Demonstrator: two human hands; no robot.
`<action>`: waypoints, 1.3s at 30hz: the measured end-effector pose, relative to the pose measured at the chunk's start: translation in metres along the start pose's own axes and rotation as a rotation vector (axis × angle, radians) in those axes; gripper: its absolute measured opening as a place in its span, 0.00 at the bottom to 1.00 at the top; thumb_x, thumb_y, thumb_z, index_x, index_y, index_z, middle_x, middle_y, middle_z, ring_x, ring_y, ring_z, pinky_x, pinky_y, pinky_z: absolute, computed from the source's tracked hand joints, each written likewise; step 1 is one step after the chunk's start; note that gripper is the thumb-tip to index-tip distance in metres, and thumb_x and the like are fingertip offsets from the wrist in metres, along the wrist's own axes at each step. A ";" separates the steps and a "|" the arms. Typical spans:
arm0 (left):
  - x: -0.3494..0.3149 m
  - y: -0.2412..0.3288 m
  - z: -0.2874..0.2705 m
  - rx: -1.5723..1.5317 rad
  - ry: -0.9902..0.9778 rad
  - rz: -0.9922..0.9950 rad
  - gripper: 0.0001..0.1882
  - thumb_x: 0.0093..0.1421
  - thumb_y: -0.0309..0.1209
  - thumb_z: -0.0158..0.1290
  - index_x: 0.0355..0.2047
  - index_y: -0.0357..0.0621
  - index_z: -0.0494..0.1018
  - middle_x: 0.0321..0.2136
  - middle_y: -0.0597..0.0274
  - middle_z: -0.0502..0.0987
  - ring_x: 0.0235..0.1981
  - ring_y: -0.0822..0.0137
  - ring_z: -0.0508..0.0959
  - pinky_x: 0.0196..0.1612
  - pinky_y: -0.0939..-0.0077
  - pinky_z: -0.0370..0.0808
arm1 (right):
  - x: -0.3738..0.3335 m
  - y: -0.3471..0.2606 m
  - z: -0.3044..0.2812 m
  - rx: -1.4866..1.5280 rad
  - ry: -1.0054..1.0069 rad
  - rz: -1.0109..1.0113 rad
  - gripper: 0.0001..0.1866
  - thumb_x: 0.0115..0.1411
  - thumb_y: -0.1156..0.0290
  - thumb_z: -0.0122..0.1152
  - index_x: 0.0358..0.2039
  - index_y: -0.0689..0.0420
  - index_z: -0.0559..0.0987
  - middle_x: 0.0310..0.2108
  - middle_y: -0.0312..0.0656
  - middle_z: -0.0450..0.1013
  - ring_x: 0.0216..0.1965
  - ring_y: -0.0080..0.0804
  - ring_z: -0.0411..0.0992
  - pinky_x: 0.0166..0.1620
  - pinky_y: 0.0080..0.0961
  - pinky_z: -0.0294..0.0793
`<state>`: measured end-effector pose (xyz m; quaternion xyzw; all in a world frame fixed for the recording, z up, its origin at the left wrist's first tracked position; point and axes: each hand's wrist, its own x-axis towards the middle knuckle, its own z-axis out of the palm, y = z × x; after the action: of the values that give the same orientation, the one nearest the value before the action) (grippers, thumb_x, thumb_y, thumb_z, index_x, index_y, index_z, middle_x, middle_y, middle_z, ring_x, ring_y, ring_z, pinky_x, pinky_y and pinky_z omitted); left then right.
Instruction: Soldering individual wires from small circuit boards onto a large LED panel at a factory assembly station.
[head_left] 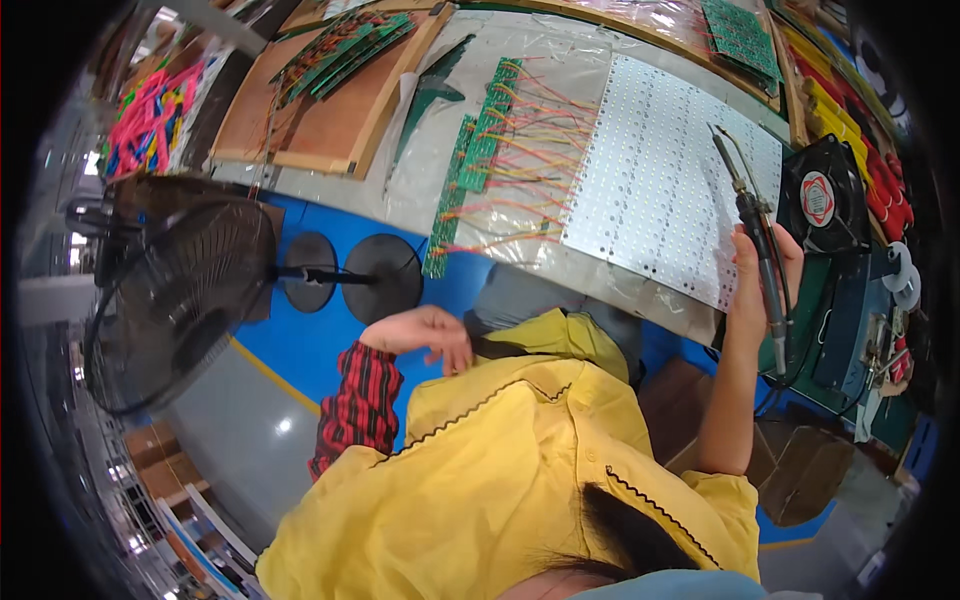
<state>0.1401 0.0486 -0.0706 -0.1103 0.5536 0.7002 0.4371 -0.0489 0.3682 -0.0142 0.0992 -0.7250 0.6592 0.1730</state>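
In the head view, the right hand (748,282) has its grip closed around a soldering iron (757,225), pointing away above a white LED panel (650,180) on the table (418,188); the left hand (425,330), grip released and loosely curled, is near the yellow shirt (510,470); wired green circuit boards (490,128) lie left of the panel

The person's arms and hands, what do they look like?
The left arm has a red and black patterned sleeve down to about the wrist. The right forearm is bare below a yellow sleeve. The left hand and right hand wear no gloves.
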 end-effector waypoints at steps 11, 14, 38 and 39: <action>0.069 -0.182 -0.028 -0.126 0.952 -0.054 0.12 0.53 0.39 0.46 0.28 0.44 0.69 0.19 0.67 0.68 0.17 0.73 0.67 0.18 0.82 0.62 | 0.000 0.005 -0.002 0.101 0.054 -0.080 0.14 0.49 0.76 0.58 0.36 0.63 0.67 0.25 0.43 0.71 0.23 0.20 0.68 0.26 0.12 0.65; 0.110 -0.130 -0.071 -0.017 0.929 -0.079 0.12 0.52 0.39 0.46 0.28 0.43 0.69 0.20 0.65 0.69 0.19 0.72 0.68 0.20 0.80 0.63 | 0.001 0.009 0.006 0.089 0.060 -0.054 0.13 0.49 0.77 0.56 0.36 0.62 0.67 0.24 0.44 0.71 0.22 0.21 0.67 0.26 0.13 0.65; 0.111 -0.160 -0.154 0.694 0.882 -0.553 0.16 0.45 0.38 0.49 0.30 0.39 0.73 0.31 0.49 0.74 0.30 0.57 0.76 0.31 0.68 0.73 | 0.022 -0.001 0.057 -0.080 0.202 -0.269 0.10 0.54 0.74 0.50 0.35 0.64 0.65 0.24 0.45 0.69 0.22 0.25 0.64 0.27 0.20 0.64; 0.071 -0.116 -0.131 0.819 1.019 -0.556 0.16 0.42 0.39 0.50 0.27 0.40 0.75 0.24 0.51 0.75 0.29 0.55 0.76 0.31 0.68 0.73 | 0.021 -0.004 0.050 -0.072 0.204 -0.278 0.11 0.53 0.74 0.51 0.35 0.64 0.65 0.25 0.46 0.70 0.22 0.25 0.64 0.27 0.20 0.65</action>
<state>0.1398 -0.0300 -0.2426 -0.3881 0.8593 0.1598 0.2924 -0.0734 0.3203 -0.0063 0.1246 -0.7062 0.6092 0.3386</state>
